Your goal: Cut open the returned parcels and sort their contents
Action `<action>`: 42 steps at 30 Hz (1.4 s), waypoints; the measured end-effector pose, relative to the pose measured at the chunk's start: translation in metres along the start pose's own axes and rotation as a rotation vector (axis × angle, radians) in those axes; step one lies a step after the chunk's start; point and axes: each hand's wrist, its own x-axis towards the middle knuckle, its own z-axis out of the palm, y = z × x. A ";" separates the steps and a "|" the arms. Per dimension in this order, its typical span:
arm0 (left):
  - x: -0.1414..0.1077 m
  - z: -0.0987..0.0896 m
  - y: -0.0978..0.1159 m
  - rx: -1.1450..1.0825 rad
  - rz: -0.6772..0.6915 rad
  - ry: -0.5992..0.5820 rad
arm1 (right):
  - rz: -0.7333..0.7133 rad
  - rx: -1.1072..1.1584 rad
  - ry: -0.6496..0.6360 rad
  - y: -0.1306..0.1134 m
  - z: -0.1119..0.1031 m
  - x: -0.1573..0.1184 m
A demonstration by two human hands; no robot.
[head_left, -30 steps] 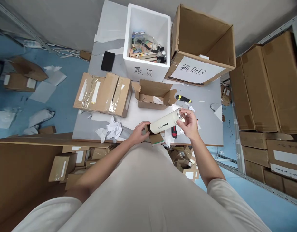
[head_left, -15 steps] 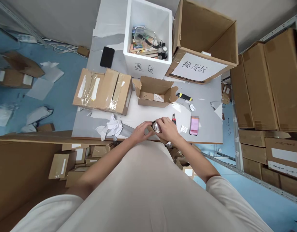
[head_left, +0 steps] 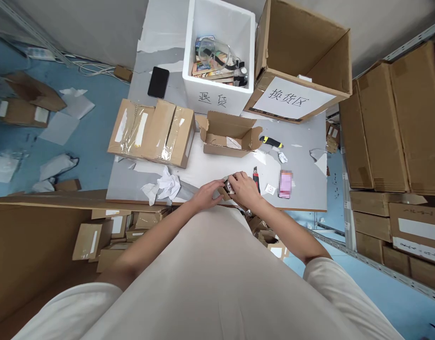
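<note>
At the table's front edge, my right hand (head_left: 244,189) has its fingers wrapped round a small shiny metallic object (head_left: 228,186). My left hand (head_left: 207,195) is closed on a small brown cardboard piece (head_left: 223,193), directly left of the metallic object. The fingers partly hide both things. Just right of my right hand lies a red and black cutter (head_left: 256,177). Beyond the hands stands an open cardboard box (head_left: 222,149) with a white scrap inside.
A white foam box (head_left: 217,97) holding goods and a large open carton (head_left: 309,106) stand at the back. Taped cartons (head_left: 150,134), crumpled paper (head_left: 168,184), a black phone (head_left: 158,82), a yellow-black cutter (head_left: 271,141) and a pink-screened phone (head_left: 285,184) lie around.
My right hand has shifted slightly and covers more of the metallic object. More of the red and black cutter shows. The whole view has moved a little.
</note>
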 end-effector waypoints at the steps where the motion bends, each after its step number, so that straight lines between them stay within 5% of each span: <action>1: -0.001 -0.001 -0.001 -0.016 -0.002 -0.020 | -0.030 0.027 0.014 0.002 0.005 0.000; 6: -0.002 0.000 -0.007 -0.084 -0.012 -0.100 | -0.105 0.170 0.045 0.011 0.020 0.000; 11: -0.001 0.000 -0.005 -0.093 -0.046 -0.028 | -0.226 0.361 0.043 0.021 0.011 -0.010; 16: 0.002 0.000 0.001 -0.079 -0.075 0.045 | 0.095 0.549 0.370 0.042 0.009 -0.023; 20: 0.004 0.007 0.008 -0.127 -0.164 0.160 | -0.037 0.708 0.108 0.051 0.017 -0.033; 26: 0.010 0.018 0.013 -0.263 -0.338 0.248 | -0.251 0.608 -0.199 0.067 0.008 -0.046; 35: 0.012 0.024 0.013 -0.339 -0.340 0.232 | -0.224 0.406 0.063 0.063 0.015 -0.010; 42: 0.008 0.024 0.009 -0.364 -0.328 0.219 | -0.357 0.364 0.068 0.058 0.025 0.012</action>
